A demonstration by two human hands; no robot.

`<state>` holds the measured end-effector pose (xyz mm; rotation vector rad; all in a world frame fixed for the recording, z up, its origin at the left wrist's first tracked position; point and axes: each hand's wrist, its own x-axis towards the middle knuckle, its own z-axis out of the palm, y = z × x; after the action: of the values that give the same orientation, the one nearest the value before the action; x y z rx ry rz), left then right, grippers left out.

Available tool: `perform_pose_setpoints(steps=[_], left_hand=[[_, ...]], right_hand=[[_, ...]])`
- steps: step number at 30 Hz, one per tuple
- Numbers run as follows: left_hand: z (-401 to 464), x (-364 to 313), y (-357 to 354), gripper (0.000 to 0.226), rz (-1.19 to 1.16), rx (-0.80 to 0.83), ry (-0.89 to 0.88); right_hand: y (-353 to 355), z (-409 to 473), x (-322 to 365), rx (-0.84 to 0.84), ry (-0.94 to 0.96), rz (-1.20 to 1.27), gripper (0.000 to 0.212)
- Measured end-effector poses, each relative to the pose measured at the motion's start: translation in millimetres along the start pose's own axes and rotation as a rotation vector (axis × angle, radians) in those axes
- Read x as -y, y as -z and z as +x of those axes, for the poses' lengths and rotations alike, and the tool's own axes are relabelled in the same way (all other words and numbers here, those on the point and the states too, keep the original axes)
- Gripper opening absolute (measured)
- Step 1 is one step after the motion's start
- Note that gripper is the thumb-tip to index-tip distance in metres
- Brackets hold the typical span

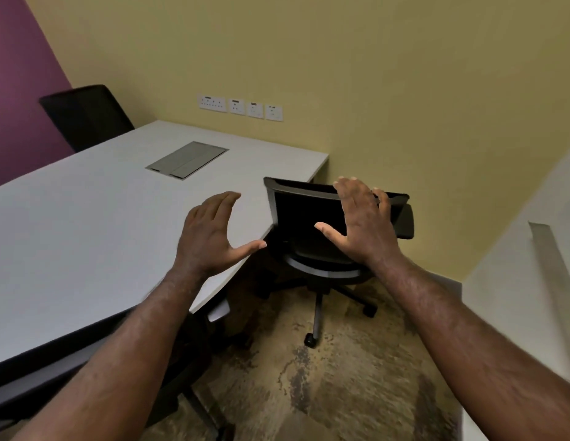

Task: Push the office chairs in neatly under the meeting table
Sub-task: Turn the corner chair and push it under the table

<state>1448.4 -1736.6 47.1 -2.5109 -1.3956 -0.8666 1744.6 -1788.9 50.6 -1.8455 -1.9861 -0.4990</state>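
Note:
A black office chair on castors stands at the right side of the white meeting table, its backrest towards me and its seat partly under the table edge. My right hand is spread open over the top right of the backrest; whether it touches is unclear. My left hand hovers open over the table's edge, left of the chair, holding nothing. A second black chair stands at the table's far side by the purple wall. Under the near table edge, part of another chair shows.
A grey cable hatch is set into the tabletop. Wall sockets line the yellow wall behind. A white wall or door with a metal strip stands close on the right. Patterned carpet covers the floor.

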Motion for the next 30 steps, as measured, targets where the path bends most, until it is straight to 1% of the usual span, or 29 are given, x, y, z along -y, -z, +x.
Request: perform_pose_setpoints(steps=[5, 12, 16, 20, 24, 27, 30], left_hand=[[52.1, -23.3, -38.9, 0.100, -0.054, 0.022, -0.067], [140.2, -59.2, -98.6, 0.098, -0.156, 0.044, -0.186], [187.0, -90.0, -127.3, 0.098, -0.191, 0.080, -0.266], [227.8, -123.2, -151.8, 0.095, -0.230, 0.071, -0.348], [261.9, -156.0, -180.0, 0.093, -0.278, 0.070, -0.372], [285.5, -182.9, -204.1, 0.093, -0.307, 0.137, -0.369], [306.4, -210.0, -228.9, 0.094, -0.399, 0.304, -0.327]], right_hand=[[-11.7, 2.5, -51.4, 0.005, -0.098, -0.027, 0.080], [-19.5, 12.6, -119.1, 0.036, -0.218, -0.136, 0.079], [-14.2, 14.1, -158.7, 0.026, -0.304, -0.170, 0.078], [-11.6, 15.5, -200.9, 0.019, -0.391, -0.211, 0.078], [-19.4, 17.5, -245.3, 0.021, -0.430, -0.214, 0.076], [-32.0, 20.1, -282.5, 0.029, -0.438, -0.202, 0.077], [-48.7, 25.0, -324.0, 0.051, -0.438, -0.135, 0.081]])
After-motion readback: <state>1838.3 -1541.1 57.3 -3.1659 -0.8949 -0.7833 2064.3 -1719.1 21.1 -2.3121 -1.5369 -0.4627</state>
